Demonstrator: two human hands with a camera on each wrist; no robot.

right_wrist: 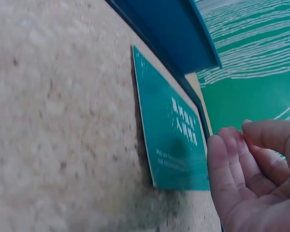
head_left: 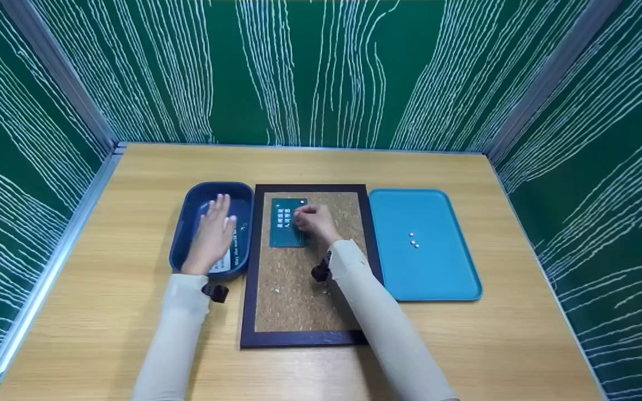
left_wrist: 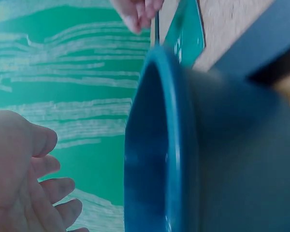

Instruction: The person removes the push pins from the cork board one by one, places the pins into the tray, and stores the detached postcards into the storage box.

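My left hand is held with its fingers stretched over a dark blue bin; the left wrist view shows them loosely bent, gripping nothing. Printed cards lie in the bin, partly hidden by that hand. A green card with white lettering lies against a framed cork board, near its top. Over the card's right edge is my right hand, its fingers bent and the thumb close to the fingertips. Whether something tiny sits between them is hidden. A small pale pin shows at the card's top right corner.
A light blue tray stands right of the board, with several small pale pins on it. The bin's raised wall borders the board's left side. Green panels with white lines enclose the wooden table.
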